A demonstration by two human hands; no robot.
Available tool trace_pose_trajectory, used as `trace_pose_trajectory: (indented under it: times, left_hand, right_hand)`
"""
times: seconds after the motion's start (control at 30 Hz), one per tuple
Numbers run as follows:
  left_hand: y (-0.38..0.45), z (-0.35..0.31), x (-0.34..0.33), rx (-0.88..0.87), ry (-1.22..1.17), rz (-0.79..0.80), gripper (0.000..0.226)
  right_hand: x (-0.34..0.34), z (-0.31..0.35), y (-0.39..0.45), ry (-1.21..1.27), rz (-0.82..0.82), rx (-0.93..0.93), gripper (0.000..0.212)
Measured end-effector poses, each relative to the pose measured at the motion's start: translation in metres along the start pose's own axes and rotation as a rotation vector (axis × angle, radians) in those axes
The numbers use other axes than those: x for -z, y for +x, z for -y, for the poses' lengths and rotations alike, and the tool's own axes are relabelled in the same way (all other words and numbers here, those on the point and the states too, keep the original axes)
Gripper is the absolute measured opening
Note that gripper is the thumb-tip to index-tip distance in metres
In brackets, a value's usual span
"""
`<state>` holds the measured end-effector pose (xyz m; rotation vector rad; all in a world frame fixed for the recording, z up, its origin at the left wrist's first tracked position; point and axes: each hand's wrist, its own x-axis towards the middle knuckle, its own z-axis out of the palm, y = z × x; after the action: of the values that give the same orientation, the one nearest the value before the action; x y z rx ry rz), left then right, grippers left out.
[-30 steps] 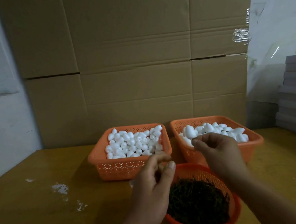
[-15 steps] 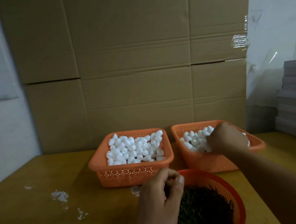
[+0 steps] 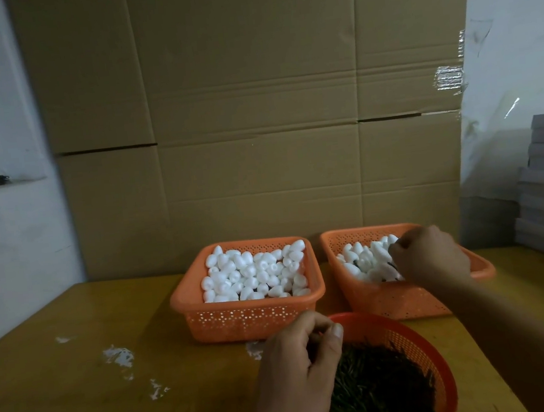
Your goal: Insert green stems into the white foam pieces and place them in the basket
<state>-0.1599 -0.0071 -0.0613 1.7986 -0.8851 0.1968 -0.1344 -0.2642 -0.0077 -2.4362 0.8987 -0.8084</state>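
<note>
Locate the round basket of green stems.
In the head view, the round basket sits bottom centre-right, nearest the camera, before both rectangular baskets, with the left hand at its left rim.

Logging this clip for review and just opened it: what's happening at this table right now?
A person is assembling foam pieces with stems. The right hand reaches into the right orange basket, among white foam pieces that show dark stems. The left hand, fingers curled, sits at the rim of the round red basket of green stems. The left orange basket holds plain foam pieces.

small packing workshop — cardboard cartons (image 3: 255,123), sorting baskets (image 3: 248,312).
</note>
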Motion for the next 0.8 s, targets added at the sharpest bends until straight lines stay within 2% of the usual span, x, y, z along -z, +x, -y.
trace_pose_trajectory:
  times: [0.13,0.27,0.33,0.43,0.57,0.67,0.8]
  left_hand:
    - [0.001,0.002,0.0,0.0,0.012,-0.013,0.018]
    - [0.003,0.005,0.004,0.005,0.027,-0.046,0.012]
    - [0.005,0.006,0.008,0.021,0.045,-0.062,0.007]
    - [0.015,0.011,0.017,0.078,0.071,-0.101,0.008]
    - [0.051,0.023,0.037,0.136,0.213,-0.12,0.009]
    - [0.091,0.033,0.051,0.148,0.365,-0.009,0.007]
    - [0.142,0.052,0.063,0.229,0.548,0.208,0.012]
  right_hand:
    - [0.009,0.0,-0.026,0.166,-0.08,0.113,0.035]
    - [0.024,0.003,-0.06,0.308,-0.069,0.204,0.02]
    - [0.032,0.002,-0.079,0.375,-0.034,0.256,0.022]
    - [0.037,-0.005,-0.099,0.36,0.142,0.385,0.026]
    - [0.042,-0.012,-0.111,0.192,0.439,0.558,0.028]
    - [0.044,-0.01,-0.116,0.06,0.532,0.67,0.029]
    - [0.039,-0.008,-0.118,0.015,0.552,0.726,0.036]
